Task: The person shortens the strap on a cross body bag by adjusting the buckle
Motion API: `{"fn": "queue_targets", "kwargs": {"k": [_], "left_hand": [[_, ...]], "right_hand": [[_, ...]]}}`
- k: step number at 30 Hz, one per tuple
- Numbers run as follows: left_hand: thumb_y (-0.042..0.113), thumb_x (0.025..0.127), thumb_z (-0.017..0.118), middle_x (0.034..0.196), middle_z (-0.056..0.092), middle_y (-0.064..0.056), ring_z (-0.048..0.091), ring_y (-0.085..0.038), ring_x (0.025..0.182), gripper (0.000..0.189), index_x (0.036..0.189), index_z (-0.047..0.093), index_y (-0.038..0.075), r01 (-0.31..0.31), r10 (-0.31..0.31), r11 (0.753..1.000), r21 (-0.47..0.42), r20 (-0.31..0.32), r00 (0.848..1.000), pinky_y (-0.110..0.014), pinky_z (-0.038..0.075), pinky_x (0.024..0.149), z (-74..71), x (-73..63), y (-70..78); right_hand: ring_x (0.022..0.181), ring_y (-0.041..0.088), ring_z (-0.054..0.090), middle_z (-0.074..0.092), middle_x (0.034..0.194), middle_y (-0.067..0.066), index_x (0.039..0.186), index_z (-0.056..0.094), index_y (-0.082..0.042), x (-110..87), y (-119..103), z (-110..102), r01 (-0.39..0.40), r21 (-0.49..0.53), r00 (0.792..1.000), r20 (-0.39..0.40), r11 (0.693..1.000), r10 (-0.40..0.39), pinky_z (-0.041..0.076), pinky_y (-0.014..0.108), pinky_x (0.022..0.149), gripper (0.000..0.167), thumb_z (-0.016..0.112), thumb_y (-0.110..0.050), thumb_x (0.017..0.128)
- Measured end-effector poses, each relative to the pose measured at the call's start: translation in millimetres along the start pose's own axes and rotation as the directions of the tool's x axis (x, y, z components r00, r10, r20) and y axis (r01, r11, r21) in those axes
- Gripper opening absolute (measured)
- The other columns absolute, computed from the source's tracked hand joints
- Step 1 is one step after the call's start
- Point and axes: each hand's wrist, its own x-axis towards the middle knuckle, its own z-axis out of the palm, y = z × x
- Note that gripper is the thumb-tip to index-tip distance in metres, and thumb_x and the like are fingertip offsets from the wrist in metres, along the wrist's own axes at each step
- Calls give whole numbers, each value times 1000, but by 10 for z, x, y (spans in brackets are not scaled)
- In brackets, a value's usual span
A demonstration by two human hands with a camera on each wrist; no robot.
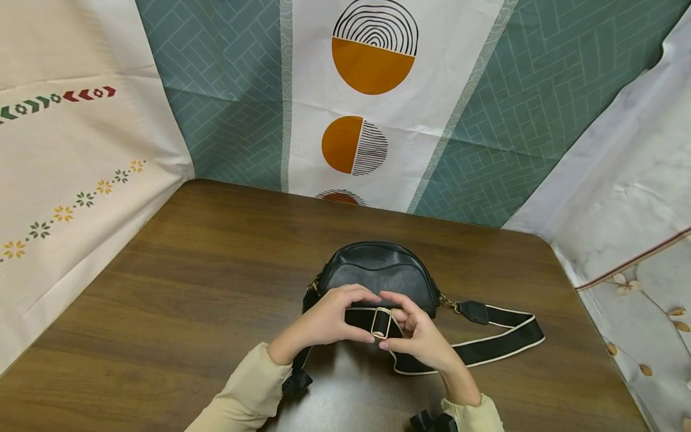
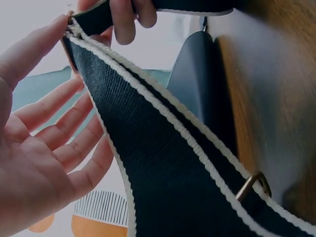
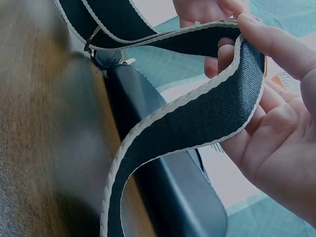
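Note:
A black half-moon shoulder bag [image 1: 378, 277] stands on the wooden table, its wide black strap [image 1: 504, 348] edged in cream cord. In front of the bag, both hands hold up the strap at its gold slider buckle [image 1: 374, 322]. My left hand [image 1: 330, 317] pinches the buckle's left side between thumb and fingers; in the left wrist view its other fingers [image 2: 69, 148] spread behind the strap. From the right, my right hand [image 1: 423, 339] grips the strap at the buckle, thumb at the lower edge and fingertips curled against the webbing [image 3: 207, 121].
A gold chain link and clasp [image 1: 449, 303] join the strap to the bag's right side, and the strap loops out over the table [image 1: 216, 288]. Patterned cloth [image 1: 232, 108] hangs behind the table, with pale cloths at both sides.

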Motion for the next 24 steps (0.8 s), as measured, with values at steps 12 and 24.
{"fn": "queue_targets", "kwargs": {"k": [12,24], "left_hand": [[24,67,78,99,61,0,54,-11,93,45,105,62,6,33,-33,999,10,14,999,-28,43,81,14,-2,35],[20,64,80,92,59,3,53,-6,81,42,101,62,9,6,-6,1000,3,-49,999,-21,44,72,19,-5,20]], "right_hand": [[77,12,58,56,107,26,135,21,4,-4,13,-4,44,77,998,43,996,-47,47,22,62,68,57,13,78],[77,8,59,65,91,-4,98,52,22,-60,29,-72,-31,-25,995,-100,999,28,47,21,66,20,50,6,87]]}}
